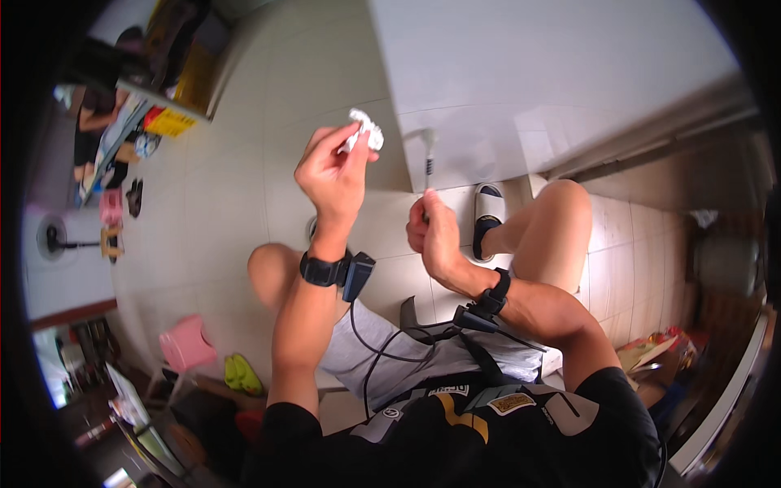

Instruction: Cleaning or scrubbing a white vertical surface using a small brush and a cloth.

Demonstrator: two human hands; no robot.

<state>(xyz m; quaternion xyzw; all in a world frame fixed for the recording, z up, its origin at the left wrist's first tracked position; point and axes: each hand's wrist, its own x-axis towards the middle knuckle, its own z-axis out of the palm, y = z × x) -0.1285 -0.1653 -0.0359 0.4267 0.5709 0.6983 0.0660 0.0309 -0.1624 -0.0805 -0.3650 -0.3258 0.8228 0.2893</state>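
Observation:
My left hand (332, 171) is raised ahead of me, with a crumpled piece of white tissue or paper (366, 135) pinched between the thumb and fingers. Lower and to the right, my right hand (436, 235) is closed around the handle of a slim tool (429, 166). Dark bands ring the tool's shaft, and its pale head blurs against a large glossy white panel (549, 73), so its exact kind cannot be told. Whether the head touches the panel is also unclear. Both wrists wear black straps with small dark devices.
Tiled floor (226, 183) lies below. A pink plastic stool (189, 343) and yellow-green clogs (242, 373) stand at left, with a fan (55, 236) beyond. Another person (94, 122) is by a table at far left. A black cable (390, 354) loops across my lap. Clutter (662, 354) lies at right.

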